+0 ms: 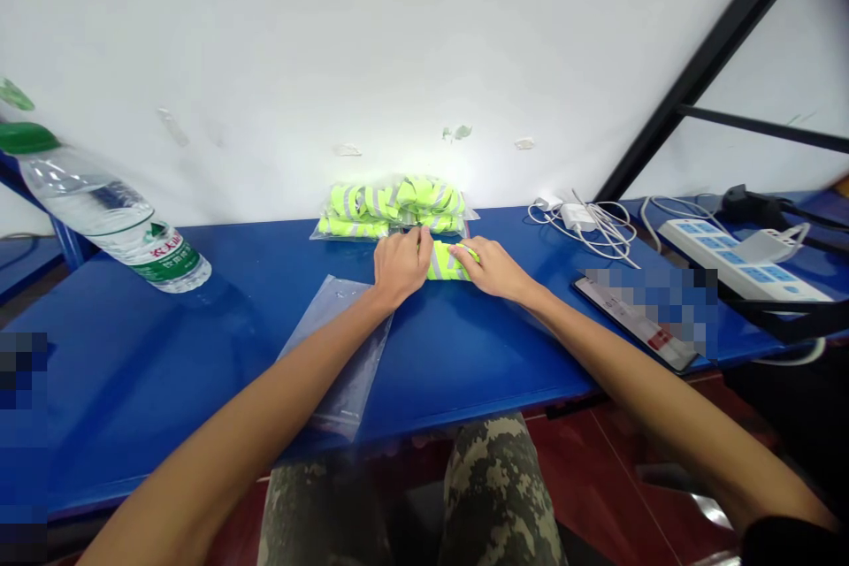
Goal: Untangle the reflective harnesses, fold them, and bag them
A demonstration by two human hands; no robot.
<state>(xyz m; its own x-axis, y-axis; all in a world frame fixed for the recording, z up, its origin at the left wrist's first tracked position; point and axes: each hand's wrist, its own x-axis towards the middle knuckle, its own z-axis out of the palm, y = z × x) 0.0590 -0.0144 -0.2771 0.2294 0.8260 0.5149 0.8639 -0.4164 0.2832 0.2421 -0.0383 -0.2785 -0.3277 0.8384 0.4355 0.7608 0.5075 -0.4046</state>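
Note:
Between my two hands, on the blue table (451,354), lies a folded neon-yellow bundle with grey reflective strips (442,261). My left hand (401,265) is closed on its left end, and my right hand (494,268) grips its right end. Just behind them, several similar yellow bundles in clear plastic bags (391,205) are piled against the wall. A flat clear plastic bag (351,371) rests partly under my left forearm.
At the left stands a large water bottle (112,212) with a green cap. To the right are a white charger with coiled cable (584,219), a phone (630,323) near the front edge, and a white power strip (736,261). A black metal frame (703,71) rises behind.

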